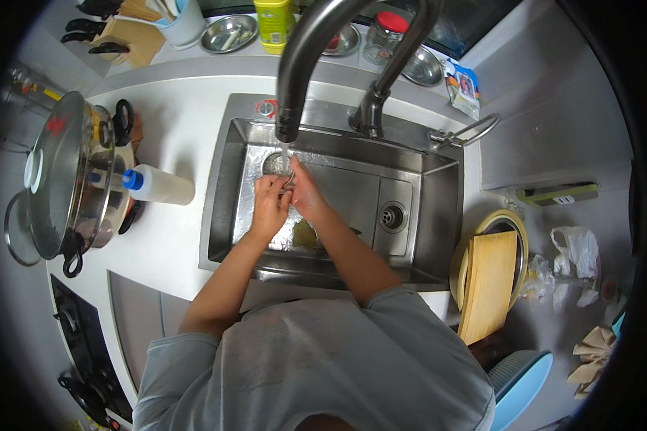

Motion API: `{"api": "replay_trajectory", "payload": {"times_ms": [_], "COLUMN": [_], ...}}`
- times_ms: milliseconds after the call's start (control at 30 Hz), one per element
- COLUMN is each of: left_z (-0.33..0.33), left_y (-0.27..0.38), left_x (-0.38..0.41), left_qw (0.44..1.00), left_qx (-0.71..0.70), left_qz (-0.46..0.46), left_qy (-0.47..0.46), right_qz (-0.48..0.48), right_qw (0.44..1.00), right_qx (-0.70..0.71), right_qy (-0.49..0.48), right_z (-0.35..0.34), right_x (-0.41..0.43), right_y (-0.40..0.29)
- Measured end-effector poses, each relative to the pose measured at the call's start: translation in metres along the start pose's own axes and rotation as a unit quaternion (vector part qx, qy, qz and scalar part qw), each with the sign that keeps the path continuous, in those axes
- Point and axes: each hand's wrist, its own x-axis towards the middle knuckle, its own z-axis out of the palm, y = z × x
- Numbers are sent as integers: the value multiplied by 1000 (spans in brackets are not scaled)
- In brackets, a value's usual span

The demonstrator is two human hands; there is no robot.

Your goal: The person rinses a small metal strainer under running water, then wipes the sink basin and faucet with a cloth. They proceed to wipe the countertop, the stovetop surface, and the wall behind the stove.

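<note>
My left hand [269,202] and my right hand [306,194] meet under the tap spout [287,126], over the left part of a stainless steel sink [334,188]. Water [285,151] runs down onto them. A small shiny piece [289,182], seemingly metal, is held between the fingers of both hands; most of it is covered, so its kind is unclear. Just behind the hands, a round metallic shape [272,161] shows at the sink floor, partly hidden. Below my wrists lies a yellowish-green sponge or scrap [304,234], partly covered by my right forearm.
At left stand a large lidded pot [67,178] and a blue-capped bottle [164,185]. The drain [392,216] is at the sink's right. A wooden cutting board [488,285] leans beside it. Behind, the ledge carries a red-lidded jar [386,37] and a knife block [132,46].
</note>
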Motion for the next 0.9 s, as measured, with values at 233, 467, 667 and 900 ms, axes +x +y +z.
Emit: {"api": "replay_trajectory", "payload": {"times_ms": [233, 467, 667, 900], "left_z": [-14, 6, 6, 4], "left_y": [-6, -25, 6, 17], "left_x": [-8, 11, 51, 66], "left_qw": [999, 805, 687, 658], "left_qx": [13, -439, -561, -585], "left_qz": [-26, -397, -462, -469], "left_qy": [16, -48, -29, -72], "right_qz": [-14, 1, -65, -36], "right_qw": [965, 952, 826, 639], "right_qx": [-177, -191, -169, -315], "right_qy": [195, 238, 534, 701], "right_z": [-1, -140, -250, -329], "right_x": [-9, -47, -126, -149], "right_y": [8, 16, -34, -59]}}
